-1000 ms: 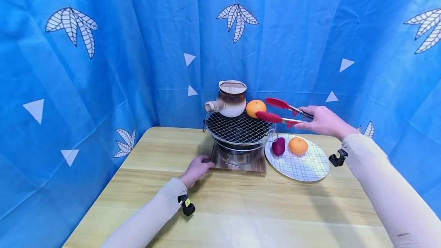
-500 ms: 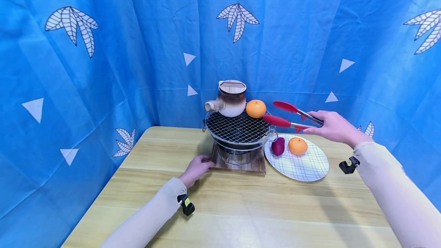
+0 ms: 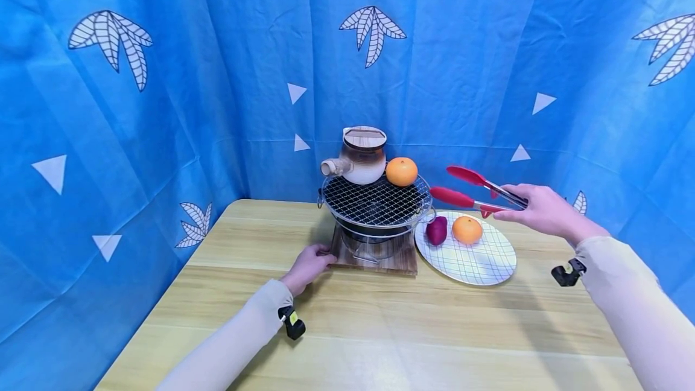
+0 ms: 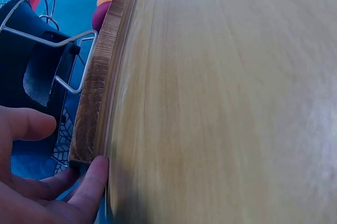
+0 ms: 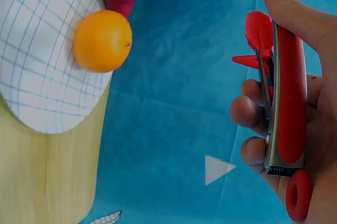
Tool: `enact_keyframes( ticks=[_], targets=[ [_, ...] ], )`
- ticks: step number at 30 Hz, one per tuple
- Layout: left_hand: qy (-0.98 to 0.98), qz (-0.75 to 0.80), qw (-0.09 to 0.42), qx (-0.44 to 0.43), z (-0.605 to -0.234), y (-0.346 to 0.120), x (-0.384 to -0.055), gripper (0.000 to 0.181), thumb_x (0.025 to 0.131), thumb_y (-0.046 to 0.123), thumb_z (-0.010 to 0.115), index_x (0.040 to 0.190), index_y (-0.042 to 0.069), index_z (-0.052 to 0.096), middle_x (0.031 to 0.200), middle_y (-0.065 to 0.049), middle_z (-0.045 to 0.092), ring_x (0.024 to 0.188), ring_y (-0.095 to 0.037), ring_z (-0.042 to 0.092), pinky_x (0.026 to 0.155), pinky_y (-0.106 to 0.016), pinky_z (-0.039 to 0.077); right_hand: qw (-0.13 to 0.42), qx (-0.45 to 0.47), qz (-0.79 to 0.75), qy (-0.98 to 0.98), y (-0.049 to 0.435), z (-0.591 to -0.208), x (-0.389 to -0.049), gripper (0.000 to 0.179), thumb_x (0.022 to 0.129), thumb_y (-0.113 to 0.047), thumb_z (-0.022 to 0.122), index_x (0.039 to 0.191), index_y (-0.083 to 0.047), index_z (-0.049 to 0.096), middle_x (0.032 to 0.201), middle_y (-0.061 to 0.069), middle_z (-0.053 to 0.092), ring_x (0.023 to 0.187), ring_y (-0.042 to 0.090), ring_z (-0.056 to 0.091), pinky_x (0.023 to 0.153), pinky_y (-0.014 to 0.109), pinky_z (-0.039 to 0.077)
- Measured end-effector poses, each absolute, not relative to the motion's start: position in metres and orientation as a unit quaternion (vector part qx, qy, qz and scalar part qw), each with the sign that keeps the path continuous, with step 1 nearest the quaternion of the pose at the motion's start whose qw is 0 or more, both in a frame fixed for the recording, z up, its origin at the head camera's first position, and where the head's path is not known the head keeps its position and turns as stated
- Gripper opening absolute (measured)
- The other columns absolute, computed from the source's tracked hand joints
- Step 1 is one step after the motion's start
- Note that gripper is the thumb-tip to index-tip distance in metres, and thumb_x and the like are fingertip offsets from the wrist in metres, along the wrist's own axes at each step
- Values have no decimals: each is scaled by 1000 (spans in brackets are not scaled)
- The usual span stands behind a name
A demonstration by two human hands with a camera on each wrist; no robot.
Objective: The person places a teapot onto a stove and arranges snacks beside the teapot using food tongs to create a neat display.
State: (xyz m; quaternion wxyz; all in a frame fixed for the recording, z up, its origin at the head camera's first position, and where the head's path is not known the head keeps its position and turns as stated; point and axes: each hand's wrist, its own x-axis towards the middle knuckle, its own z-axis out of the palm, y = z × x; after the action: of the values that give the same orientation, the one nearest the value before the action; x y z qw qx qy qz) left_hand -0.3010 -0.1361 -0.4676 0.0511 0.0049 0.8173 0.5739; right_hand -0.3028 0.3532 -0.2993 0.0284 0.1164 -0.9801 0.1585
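Observation:
My right hand (image 3: 545, 211) holds red-tipped tongs (image 3: 455, 197) above the right side of the plate, arms spread with nothing between the tips. In the right wrist view, the fingers and thumb wrap round the red handle (image 5: 291, 98). On the table, my left hand (image 3: 308, 267) touches the front left corner of a dark wooden board (image 3: 399, 263); the left wrist view shows fingertips (image 4: 95, 174) against that corner and the thumb raised apart. On the board stands a small grill stove (image 3: 374, 204), whose mesh bears an orange (image 3: 402, 172) and a teapot (image 3: 365, 158).
A checked white plate (image 3: 488, 264) lies right of the stove, with a second orange (image 3: 467, 230) and a dark purple, rounded item (image 3: 437, 230) on it. A blue patterned curtain (image 3: 450, 77) hangs behind the wooden table (image 3: 353, 324).
My right hand has moved right and slightly down with the tongs, away from the orange on the grill. That orange stays on the mesh; my left hand keeps its place.

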Motion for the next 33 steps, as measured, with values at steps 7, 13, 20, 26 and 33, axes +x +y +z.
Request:
enact_keyframes(
  ticks=[7,13,20,26,33],
  targets=[
    [819,572,50,6,-468,-136,-302,51,89,14,68,131,-11,54,125,-26,62,93,-25,70,88,-40,59,27,112,144,-983,364,-305,-298,110,78,-75,65,150,3,40,145,38,42,128,56,40,90,72,48],
    [819,571,51,8,-467,-135,-301,50,89,13,68,130,-12,53,124,-26,62,93,-25,69,87,-40,59,31,113,144,-983,370,-311,-295,105,81,-70,68,149,5,41,144,39,43,125,55,43,88,69,51],
    [818,573,54,7,-468,-136,-301,49,89,12,68,130,-11,54,124,-26,62,94,-26,69,88,-40,59,29,108,148,-983,374,-317,-292,105,80,-70,69,148,6,42,141,39,47,113,49,50,73,53,56],
    [815,577,55,6,-468,-136,-301,51,89,13,68,131,-11,53,124,-26,62,94,-26,70,89,-41,59,15,99,161,-982,379,-323,-289,110,78,-73,68,149,6,40,139,39,48,113,48,51,70,47,56],
    [816,575,57,3,-467,-137,-301,51,90,14,68,132,-10,53,124,-25,63,95,-26,69,89,-40,59,17,98,158,-982,386,-330,-288,107,78,-72,69,148,5,43,138,39,48,114,50,49,70,54,56]
  ],
)
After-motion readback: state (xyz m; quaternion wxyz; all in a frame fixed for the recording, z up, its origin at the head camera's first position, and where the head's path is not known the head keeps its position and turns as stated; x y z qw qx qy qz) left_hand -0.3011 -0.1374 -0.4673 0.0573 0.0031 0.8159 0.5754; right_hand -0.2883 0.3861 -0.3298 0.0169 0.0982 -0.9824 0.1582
